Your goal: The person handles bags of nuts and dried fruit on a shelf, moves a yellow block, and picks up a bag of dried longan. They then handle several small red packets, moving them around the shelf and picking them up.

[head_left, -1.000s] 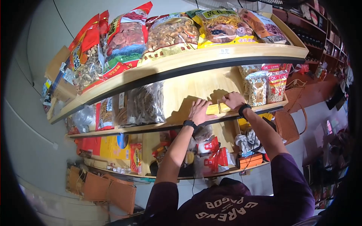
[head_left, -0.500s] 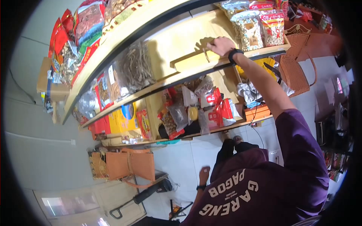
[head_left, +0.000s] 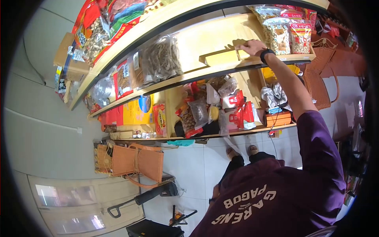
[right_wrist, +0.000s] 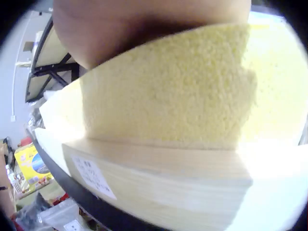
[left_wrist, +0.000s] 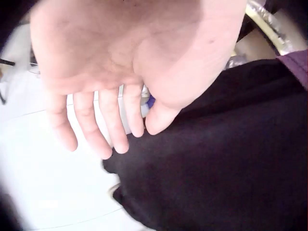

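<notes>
My right hand (head_left: 252,47) reaches to the middle shelf, its fingers bent over the top of a yellow block (right_wrist: 187,96). In the right wrist view this block has a grainy surface and stands behind the shelf's pale wooden front lip (right_wrist: 159,166); the fingertips are hidden behind it. A longer yellow slab (head_left: 221,59) lies just to the left along the same lip. My left hand (left_wrist: 130,62) hangs low beside the dark trousers (left_wrist: 216,154), fingers loosely extended and holding nothing. In the head view the purple shirt (head_left: 288,166) hides most of that hand.
Bags of white nuts (head_left: 278,37) stand right of my right hand. A clear bag of dark dried strips (head_left: 162,57) stands farther left. The lower shelf holds mixed packets (head_left: 237,114). Wicker chairs (head_left: 136,162) stand at the left, and a black case (head_left: 154,229) lies below.
My left hand has left the yellow slab and dropped to my side. My right hand stays at the block. The head view has shifted, showing more floor and less of the top shelf.
</notes>
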Available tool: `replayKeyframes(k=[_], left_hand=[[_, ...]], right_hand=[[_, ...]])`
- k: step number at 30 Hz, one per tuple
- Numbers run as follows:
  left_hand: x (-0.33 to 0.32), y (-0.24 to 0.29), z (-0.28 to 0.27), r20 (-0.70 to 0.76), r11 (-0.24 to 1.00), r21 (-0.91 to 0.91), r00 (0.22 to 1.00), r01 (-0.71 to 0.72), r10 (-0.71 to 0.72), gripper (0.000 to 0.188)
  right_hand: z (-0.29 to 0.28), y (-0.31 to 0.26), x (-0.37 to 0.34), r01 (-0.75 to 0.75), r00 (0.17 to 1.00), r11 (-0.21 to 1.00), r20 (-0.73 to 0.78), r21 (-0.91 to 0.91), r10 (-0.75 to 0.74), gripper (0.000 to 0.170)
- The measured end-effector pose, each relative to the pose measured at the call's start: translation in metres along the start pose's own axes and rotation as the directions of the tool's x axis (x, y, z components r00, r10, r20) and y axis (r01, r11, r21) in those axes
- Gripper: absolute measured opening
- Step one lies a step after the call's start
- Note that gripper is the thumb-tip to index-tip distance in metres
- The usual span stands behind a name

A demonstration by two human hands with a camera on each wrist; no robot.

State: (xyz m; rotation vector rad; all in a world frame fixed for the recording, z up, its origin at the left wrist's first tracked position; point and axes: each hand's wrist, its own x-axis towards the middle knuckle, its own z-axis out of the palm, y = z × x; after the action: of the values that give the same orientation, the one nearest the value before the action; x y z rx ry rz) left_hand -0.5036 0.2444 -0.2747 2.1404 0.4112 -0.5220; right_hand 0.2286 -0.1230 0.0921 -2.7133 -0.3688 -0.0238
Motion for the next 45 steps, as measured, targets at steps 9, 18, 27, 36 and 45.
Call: replayKeyframes(k=[9,18,27,36,45], left_hand=[[0.045,0.025,-0.092,0.144,0.652,-0.638,0.895,0.411,-0.423,0.033],[0.052,-0.036,-0.168,0.414,0.714,-0.136,0.694,0.687,-0.589,0.036],[0.185,-0.008,-0.218,0.049,0.834,-0.463,0.948,0.300,-0.314,0.026],[0.214,0.045,-0.164,0.300,0.957,-0.228,0.948,0.178,-0.104,0.028],[0.230,0.005,-0.195,0.178,0.827,-0.453,0.943,0.332,-0.281,0.027]], right_hand=[[0.041,0.017,-0.033,0.241,0.865,0.941,-0.387,-0.236,-0.319,0.058],[0.004,-0.075,-0.017,-0.121,0.988,0.981,0.119,0.155,0.103,0.079],[0.016,-0.100,0.009,-0.084,0.987,0.990,0.124,-0.111,0.098,0.086],[0.029,-0.058,0.016,0.109,0.992,0.954,0.090,-0.279,-0.087,0.091],[0.016,-0.053,0.004,0.116,0.988,0.941,0.136,-0.317,-0.076,0.080]])
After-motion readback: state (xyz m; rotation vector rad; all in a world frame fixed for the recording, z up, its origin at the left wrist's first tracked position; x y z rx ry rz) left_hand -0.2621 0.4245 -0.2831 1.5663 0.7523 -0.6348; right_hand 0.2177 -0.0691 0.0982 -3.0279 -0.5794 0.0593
